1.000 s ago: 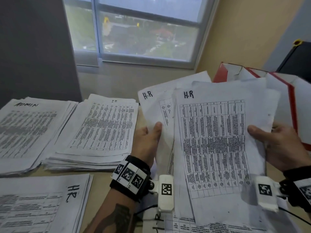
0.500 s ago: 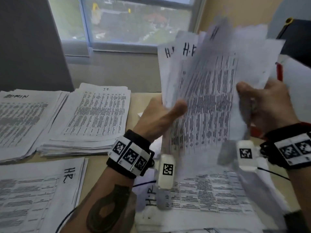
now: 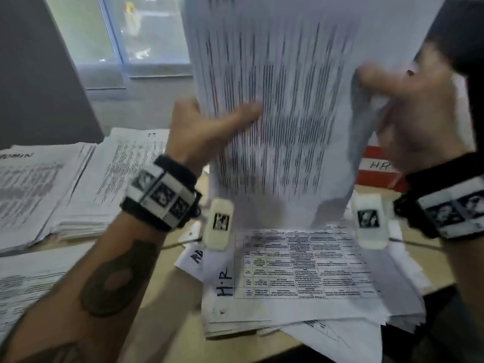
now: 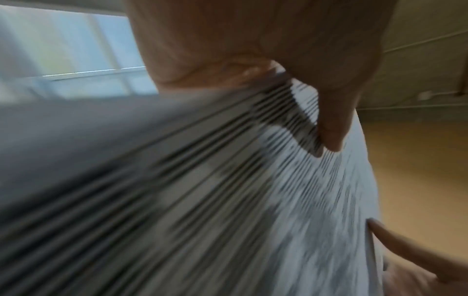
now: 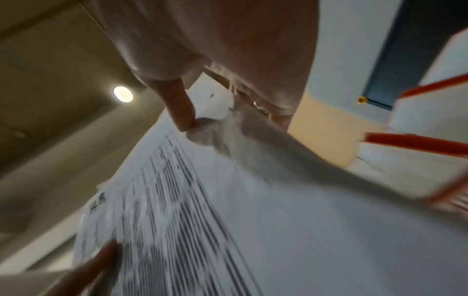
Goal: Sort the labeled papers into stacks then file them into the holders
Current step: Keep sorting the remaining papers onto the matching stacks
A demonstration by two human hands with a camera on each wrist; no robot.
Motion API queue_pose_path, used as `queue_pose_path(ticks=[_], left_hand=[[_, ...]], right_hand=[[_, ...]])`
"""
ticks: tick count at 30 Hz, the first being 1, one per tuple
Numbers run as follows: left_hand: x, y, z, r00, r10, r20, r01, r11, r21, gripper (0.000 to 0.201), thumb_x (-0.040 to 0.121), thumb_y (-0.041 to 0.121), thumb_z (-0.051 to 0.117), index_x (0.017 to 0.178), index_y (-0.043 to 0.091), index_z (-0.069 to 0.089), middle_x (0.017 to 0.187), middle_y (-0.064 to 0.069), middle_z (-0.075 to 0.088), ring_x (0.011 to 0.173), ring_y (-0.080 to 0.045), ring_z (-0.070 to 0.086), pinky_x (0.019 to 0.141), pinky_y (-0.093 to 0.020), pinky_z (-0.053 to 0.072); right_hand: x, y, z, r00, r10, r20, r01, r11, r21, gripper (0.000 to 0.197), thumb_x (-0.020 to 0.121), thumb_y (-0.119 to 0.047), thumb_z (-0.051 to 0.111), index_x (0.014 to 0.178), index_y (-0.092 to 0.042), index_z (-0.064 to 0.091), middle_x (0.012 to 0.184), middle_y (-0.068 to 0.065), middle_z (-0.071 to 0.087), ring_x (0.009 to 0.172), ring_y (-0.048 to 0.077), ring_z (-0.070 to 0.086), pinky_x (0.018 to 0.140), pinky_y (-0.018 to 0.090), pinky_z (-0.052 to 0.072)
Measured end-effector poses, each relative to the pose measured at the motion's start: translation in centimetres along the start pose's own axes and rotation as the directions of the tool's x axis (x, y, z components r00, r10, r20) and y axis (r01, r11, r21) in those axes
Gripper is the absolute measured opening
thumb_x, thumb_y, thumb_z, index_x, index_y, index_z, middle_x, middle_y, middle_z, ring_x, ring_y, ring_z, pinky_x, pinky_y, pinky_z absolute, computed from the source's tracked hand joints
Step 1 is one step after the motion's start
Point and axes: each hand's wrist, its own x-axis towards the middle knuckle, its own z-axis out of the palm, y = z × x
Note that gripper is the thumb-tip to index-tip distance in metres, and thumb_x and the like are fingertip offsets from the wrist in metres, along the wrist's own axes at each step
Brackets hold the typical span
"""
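Observation:
Both hands hold a bundle of printed H.R papers [image 3: 275, 106] upright above the desk, blurred by motion. My left hand [image 3: 207, 127] grips its left edge with the thumb across the front, as the left wrist view shows for the thumb [image 4: 331, 128] on the papers [image 4: 253, 200]. My right hand [image 3: 408, 111] pinches the right edge; in the right wrist view the thumb [image 5: 179, 108] presses the sheet [image 5: 228, 200]. Below lies a loose pile labeled H.R [image 3: 301, 273]. A red holder labeled HR [image 3: 377, 166] stands behind at the right.
An IT stack [image 3: 123, 184] and an ADMIN stack [image 3: 34, 189] lie at the left of the desk. Another paper stack [image 3: 28, 281] lies at the near left. A window [image 3: 146, 35] is behind, and a dark object [image 3: 461, 27] is at the upper right.
Both hands have raised the H.R bundle from a fanned, tilted hold to upright and higher, squaring the sheets together. The view has tilted down toward the desk.

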Motion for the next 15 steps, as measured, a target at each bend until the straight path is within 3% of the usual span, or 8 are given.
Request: queue_pose_path(ticks=[2,4,5,7,9,12,14,15], left_hand=[[-2.4,-3.2,0.4,0.994,-0.099,-0.044,0.101,0.994,0.042,0.027,0.082,0.022,0.088,0.074,0.01,0.065,0.065,0.013,0.072,0.062,-0.003,0.069,0.064,-0.03,0.061],[-3.3,-4.4,1.0,0.991,-0.13,-0.028,0.131,0.99,0.06,0.031,0.083,0.026,0.087,0.077,0.002,0.068,0.069,0.001,0.074,0.062,-0.016,0.072,0.061,-0.041,0.064],[-3.1,-4.2,1.3,0.991,-0.128,-0.048,0.131,0.989,0.073,0.033,0.084,0.028,0.086,0.073,0.004,0.066,0.064,0.001,0.07,0.057,-0.017,0.068,0.055,-0.038,0.062],[-2.4,-2.7,1.8,0.992,-0.058,-0.109,0.068,0.994,0.09,0.038,0.086,0.026,0.085,0.064,0.013,0.057,0.053,0.009,0.059,0.046,-0.007,0.055,0.045,-0.024,0.05],[-1.7,-1.1,2.0,0.991,0.0,-0.133,0.007,0.999,0.048,0.037,0.088,0.022,0.083,0.065,0.021,0.054,0.053,0.015,0.057,0.048,0.001,0.053,0.05,-0.017,0.047],[-1.9,-2.2,1.6,0.991,-0.088,-0.104,0.084,0.995,-0.047,0.027,0.088,0.022,0.082,0.075,0.015,0.06,0.073,0.007,0.068,0.063,-0.004,0.068,0.064,-0.028,0.059],[-3.2,-3.6,1.7,0.975,-0.219,-0.032,0.218,0.975,-0.04,0.041,0.084,0.036,0.085,0.081,0.002,0.063,0.082,-0.014,0.071,0.075,-0.025,0.074,0.072,-0.049,0.065],[-3.8,-4.2,1.8,0.97,-0.244,0.004,0.244,0.97,0.0,0.055,0.08,0.046,0.085,0.081,-0.004,0.063,0.081,-0.022,0.069,0.072,-0.037,0.071,0.067,-0.056,0.063]], right_hand=[[-2.1,3.0,-0.2,0.993,0.118,0.011,-0.116,0.989,-0.09,0.034,0.083,-0.009,0.077,0.115,-0.009,0.065,0.117,0.009,0.076,0.112,0.03,0.072,0.099,0.053,0.058],[-3.7,4.5,0.0,0.982,0.191,-0.004,-0.188,0.965,-0.183,0.041,0.083,-0.018,0.075,0.12,-0.003,0.066,0.115,0.017,0.075,0.11,0.03,0.072,0.096,0.062,0.057],[-3.7,4.6,0.2,0.986,0.168,-0.021,-0.168,0.958,-0.232,0.041,0.085,-0.02,0.073,0.121,-0.001,0.066,0.114,0.018,0.075,0.109,0.027,0.072,0.094,0.061,0.058],[-2.9,3.7,0.5,0.996,0.049,-0.072,-0.066,0.964,-0.258,0.029,0.092,-0.01,0.066,0.121,-0.006,0.066,0.117,0.011,0.075,0.11,0.022,0.073,0.097,0.049,0.059],[-1.9,2.4,0.7,0.993,-0.045,-0.11,0.023,0.981,-0.19,0.025,0.093,-0.006,0.063,0.116,-0.016,0.06,0.122,0.012,0.072,0.112,0.024,0.072,0.1,0.047,0.058],[-2.2,3.2,0.5,0.997,0.026,-0.075,-0.035,0.992,-0.118,0.035,0.091,-0.008,0.067,0.124,-0.011,0.054,0.129,0.012,0.069,0.119,0.025,0.069,0.105,0.048,0.055],[-3.4,4.8,0.3,0.986,0.163,-0.034,-0.167,0.965,-0.205,0.041,0.092,-0.013,0.069,0.131,-0.005,0.058,0.126,0.008,0.072,0.115,0.024,0.07,0.103,0.05,0.056],[-3.9,5.5,0.3,0.979,0.201,-0.023,-0.201,0.951,-0.237,0.041,0.091,-0.015,0.069,0.13,-0.005,0.061,0.122,0.007,0.074,0.113,0.024,0.071,0.101,0.051,0.057]])
